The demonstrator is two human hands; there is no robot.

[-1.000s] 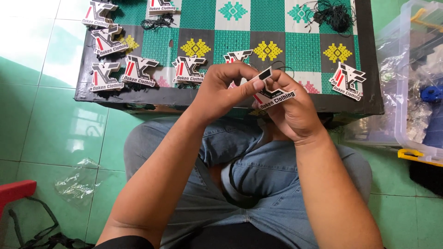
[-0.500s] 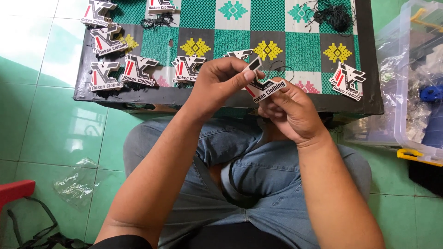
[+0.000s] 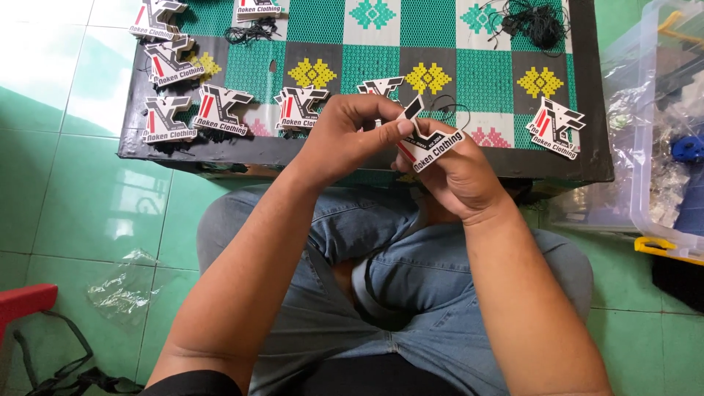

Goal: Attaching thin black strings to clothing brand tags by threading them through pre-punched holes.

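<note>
Nearest the viewer, the person's lap in blue jeans (image 3: 411, 293), with both forearms reaching away from the body. Left of the lap, a crumpled clear plastic bag (image 3: 121, 293) lies on the green floor tiles (image 3: 95, 213), and a red stool corner (image 3: 26, 304) shows at the near left edge. Above the lap, the left hand (image 3: 348, 136) and right hand (image 3: 458, 180) meet at a die-cut hang tag (image 3: 429, 143), white with black and red print. The left thumb and forefinger are pinched together on the tag's upper edge; the right hand's fingers are closed around its lower part from beneath. A thin black string (image 3: 451, 110) loops just beyond the tag. Farther off, a low table (image 3: 367, 150) with a green patterned top carries more tags of the same kind (image 3: 220, 110), and a tangle of black strings (image 3: 539, 22) at its far right. A clear plastic bin (image 3: 653, 147) stands at the right.
</note>
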